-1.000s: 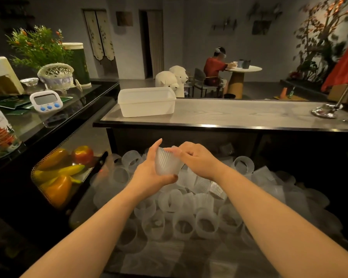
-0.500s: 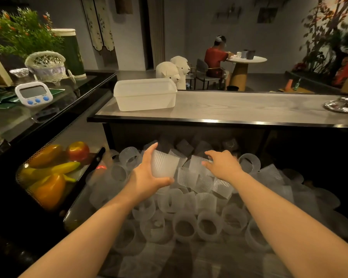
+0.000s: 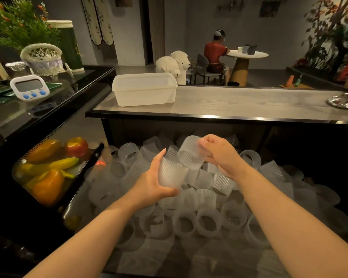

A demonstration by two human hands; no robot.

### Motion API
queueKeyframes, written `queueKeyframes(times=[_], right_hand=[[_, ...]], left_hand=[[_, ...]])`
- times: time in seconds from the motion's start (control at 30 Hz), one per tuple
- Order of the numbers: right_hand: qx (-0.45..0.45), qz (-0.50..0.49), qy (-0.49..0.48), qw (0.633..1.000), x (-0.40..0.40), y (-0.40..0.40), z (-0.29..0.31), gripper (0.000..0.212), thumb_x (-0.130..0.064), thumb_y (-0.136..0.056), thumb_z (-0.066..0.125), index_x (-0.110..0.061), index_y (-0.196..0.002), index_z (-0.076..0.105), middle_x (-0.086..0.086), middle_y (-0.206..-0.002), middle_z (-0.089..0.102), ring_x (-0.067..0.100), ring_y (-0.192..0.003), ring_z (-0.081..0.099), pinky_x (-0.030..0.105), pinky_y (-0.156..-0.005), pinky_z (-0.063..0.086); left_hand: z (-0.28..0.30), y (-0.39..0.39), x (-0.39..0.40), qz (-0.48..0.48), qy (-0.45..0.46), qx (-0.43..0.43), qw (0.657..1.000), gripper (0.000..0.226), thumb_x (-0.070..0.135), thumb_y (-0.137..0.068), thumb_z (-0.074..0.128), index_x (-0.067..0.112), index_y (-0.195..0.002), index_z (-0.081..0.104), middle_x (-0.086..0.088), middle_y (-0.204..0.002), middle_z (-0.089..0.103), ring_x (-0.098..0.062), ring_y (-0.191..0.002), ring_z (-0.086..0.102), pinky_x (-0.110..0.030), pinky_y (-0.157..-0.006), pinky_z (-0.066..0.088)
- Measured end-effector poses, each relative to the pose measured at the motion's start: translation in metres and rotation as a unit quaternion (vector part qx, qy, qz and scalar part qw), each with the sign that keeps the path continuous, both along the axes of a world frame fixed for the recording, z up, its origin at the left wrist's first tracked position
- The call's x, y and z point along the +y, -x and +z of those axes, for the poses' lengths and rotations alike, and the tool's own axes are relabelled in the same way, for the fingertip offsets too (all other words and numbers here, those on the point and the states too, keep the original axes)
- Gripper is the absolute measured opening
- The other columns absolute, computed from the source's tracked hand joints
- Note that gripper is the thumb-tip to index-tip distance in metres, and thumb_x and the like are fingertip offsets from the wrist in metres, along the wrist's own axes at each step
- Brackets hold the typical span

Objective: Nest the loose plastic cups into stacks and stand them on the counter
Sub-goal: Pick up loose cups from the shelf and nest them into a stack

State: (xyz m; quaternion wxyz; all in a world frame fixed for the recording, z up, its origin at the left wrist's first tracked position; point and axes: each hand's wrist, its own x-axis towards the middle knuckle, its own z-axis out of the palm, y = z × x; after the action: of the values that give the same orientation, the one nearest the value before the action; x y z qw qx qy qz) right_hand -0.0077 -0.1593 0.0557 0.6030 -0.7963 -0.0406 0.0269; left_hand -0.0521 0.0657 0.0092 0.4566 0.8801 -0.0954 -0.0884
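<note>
Several loose ribbed translucent plastic cups [image 3: 209,219] lie heaped on a low shelf below the counter [image 3: 239,103]. My left hand [image 3: 151,183] grips a small nested stack of cups [image 3: 172,174], held above the heap. My right hand [image 3: 221,153] pinches a single cup [image 3: 190,152] by its base, tilted with its mouth toward the stack and just above and to the right of it. The single cup's rim sits close to the stack's top; whether they touch is unclear.
A white plastic tub [image 3: 145,89] stands on the counter's left end, a silver dish [image 3: 344,99] at its right end. Left of the heap, a mesh basket [image 3: 48,169] holds peppers, a banana and an apple. A timer [image 3: 29,87] sits on the dark side counter.
My right hand left the stack, reached into the heap and lifted out a single cup, which it now holds by the stack. My left hand kept hold of the stack.
</note>
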Motion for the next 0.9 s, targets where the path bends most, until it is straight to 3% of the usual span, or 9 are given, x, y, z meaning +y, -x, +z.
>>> queueKeyframes(times=[0.1,0.23,0.33,0.4,0.47,0.57,0.7,0.8,0.9], right_hand=[[0.005,0.038,-0.022,0.999,0.006,0.015,0.009,0.021,-0.026,-0.102,0.048,-0.016,-0.089,0.062,0.01,-0.105,0.064,0.023,-0.1,0.061,0.041,-0.093,0.053],[-0.012,0.047,0.046,0.998,0.009,0.026,0.014,0.021,-0.031,-0.101,0.048,-0.021,-0.089,0.061,0.0,-0.093,0.062,0.015,-0.09,0.056,0.035,-0.086,0.051],[-0.054,0.04,0.119,0.991,0.015,0.033,0.017,0.02,-0.035,-0.101,0.048,-0.021,-0.095,0.061,0.005,-0.096,0.063,0.012,-0.086,0.056,0.038,-0.085,0.052],[-0.077,0.057,0.138,0.986,0.021,0.038,0.019,0.015,-0.035,-0.101,0.049,-0.028,-0.105,0.062,-0.004,-0.104,0.064,0.004,-0.093,0.058,0.027,-0.082,0.05],[-0.091,0.097,0.158,0.978,0.027,0.042,0.019,0.024,-0.034,-0.102,0.047,-0.04,-0.121,0.059,-0.02,-0.117,0.059,-0.006,-0.102,0.053,0.015,-0.087,0.043],[-0.088,0.136,0.165,0.973,0.034,0.044,0.016,0.034,-0.043,-0.102,0.041,-0.047,-0.133,0.053,-0.028,-0.126,0.053,-0.004,-0.12,0.047,0.022,-0.104,0.038],[-0.038,0.187,0.168,0.967,0.035,0.037,0.014,0.04,-0.055,-0.1,0.031,-0.049,-0.135,0.05,-0.018,-0.145,0.047,0.004,-0.135,0.038,0.029,-0.112,0.03],[-0.043,0.118,0.169,0.978,0.041,0.024,0.001,0.045,-0.051,-0.103,0.026,-0.039,-0.136,0.054,-0.012,-0.142,0.051,0.002,-0.129,0.04,0.023,-0.104,0.028],[-0.057,-0.022,0.266,0.962,0.038,0.003,-0.028,0.04,-0.037,-0.102,0.043,-0.025,-0.139,0.053,0.0,-0.138,0.058,0.018,-0.128,0.05,0.029,-0.103,0.037]], left_hand=[[0.004,0.007,-0.008,-0.017,0.007,0.001,1.0,0.122,0.037,-0.073,0.087,0.057,-0.151,-0.004,0.01,-0.137,0.037,-0.01,-0.101,0.056,-0.016,-0.067,0.053],[0.012,0.018,-0.015,-0.031,0.001,-0.014,0.999,0.123,0.033,-0.075,0.087,0.05,-0.154,-0.007,0.011,-0.133,0.039,-0.009,-0.099,0.056,-0.019,-0.07,0.054],[0.016,0.022,-0.016,-0.021,0.003,-0.025,0.999,0.12,0.036,-0.077,0.085,0.05,-0.153,-0.007,0.012,-0.129,0.037,-0.01,-0.096,0.057,-0.018,-0.067,0.054],[0.019,0.024,-0.014,-0.007,0.012,-0.031,0.999,0.117,0.038,-0.078,0.083,0.051,-0.153,-0.006,0.011,-0.127,0.036,-0.008,-0.094,0.056,-0.015,-0.063,0.051],[0.021,0.024,-0.012,0.0,0.019,-0.038,0.999,0.116,0.038,-0.079,0.083,0.049,-0.154,-0.005,0.01,-0.13,0.036,-0.008,-0.094,0.055,-0.012,-0.061,0.049],[0.02,0.023,-0.009,0.01,0.027,-0.052,0.998,0.115,0.036,-0.08,0.083,0.048,-0.155,-0.003,0.009,-0.132,0.037,-0.009,-0.096,0.055,-0.015,-0.062,0.049],[0.013,0.018,-0.005,0.021,0.041,-0.05,0.998,0.112,0.028,-0.08,0.083,0.049,-0.154,0.001,0.007,-0.133,0.036,-0.011,-0.098,0.053,-0.018,-0.066,0.051],[0.004,0.013,0.0,0.058,0.058,-0.065,0.995,0.109,0.028,-0.078,0.085,0.05,-0.152,0.007,0.01,-0.14,0.031,-0.013,-0.109,0.049,-0.02,-0.072,0.049],[0.0,0.01,0.009,0.074,0.043,-0.053,0.995,0.11,0.032,-0.079,0.084,0.05,-0.153,0.005,0.014,-0.138,0.024,-0.017,-0.116,0.043,-0.03,-0.085,0.051]])
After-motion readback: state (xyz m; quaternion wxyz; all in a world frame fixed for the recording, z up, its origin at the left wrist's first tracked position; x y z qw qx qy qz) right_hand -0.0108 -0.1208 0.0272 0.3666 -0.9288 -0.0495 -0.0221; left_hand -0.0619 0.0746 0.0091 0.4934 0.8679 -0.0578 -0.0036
